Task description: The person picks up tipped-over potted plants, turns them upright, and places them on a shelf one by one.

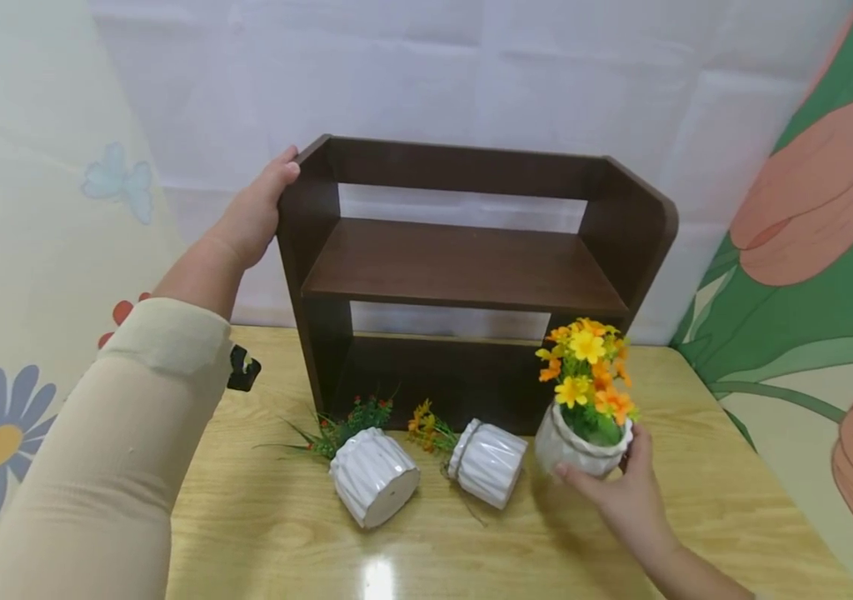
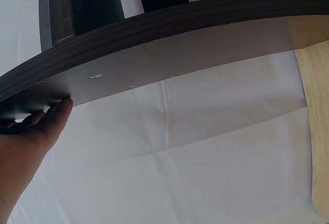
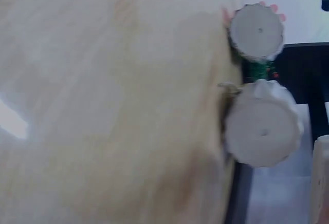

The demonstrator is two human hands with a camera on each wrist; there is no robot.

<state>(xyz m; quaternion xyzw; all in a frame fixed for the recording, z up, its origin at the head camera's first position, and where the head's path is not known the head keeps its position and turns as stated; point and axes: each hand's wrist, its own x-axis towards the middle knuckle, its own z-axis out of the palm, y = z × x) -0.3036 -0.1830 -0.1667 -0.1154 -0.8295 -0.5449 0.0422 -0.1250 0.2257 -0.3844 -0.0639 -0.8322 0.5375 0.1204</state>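
Note:
A dark brown two-tier shelf (image 1: 464,262) stands on the table. My left hand (image 1: 256,208) rests against the outer face of its left side panel, fingertips near the top edge; the left wrist view shows the same hand (image 2: 33,142) touching that panel (image 2: 169,59). In my right hand (image 1: 632,504) is a white ribbed flowerpot (image 1: 576,446) with yellow and orange artificial flowers (image 1: 587,375), held upright in front of the shelf's right end. The thumb lies across the pot's front, and the other fingers are partly hidden behind it.
Two more white flowerpots lie on their sides before the shelf: one with red-dotted greenery (image 1: 374,479), one with small yellow flowers (image 1: 488,462). Beneath everything is a wooden table (image 1: 284,533). A white cloth (image 1: 411,75) hangs behind, and painted walls flank it.

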